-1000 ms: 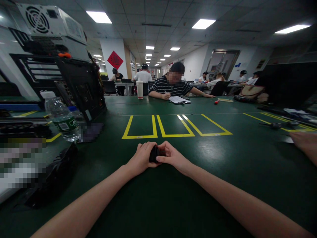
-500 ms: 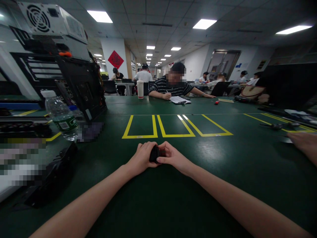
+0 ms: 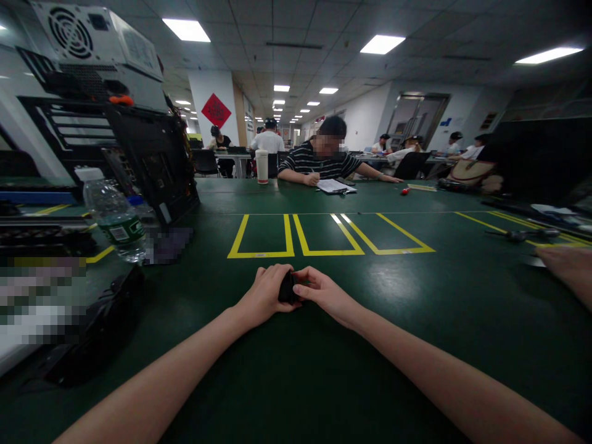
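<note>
My left hand and my right hand meet over the green table, just in front of three yellow taped rectangles. Both are closed around a small black object held between them; most of it is hidden by my fingers, so I cannot make out what it is. My forearms stretch back toward the near edge.
A water bottle and an opened computer case stand at the left, with dark parts in front. A person writes on papers across the table. Another person's hand rests at the right edge, near a tool.
My right fingers have curled slightly closer over the black object. Otherwise both hands stay in place.
</note>
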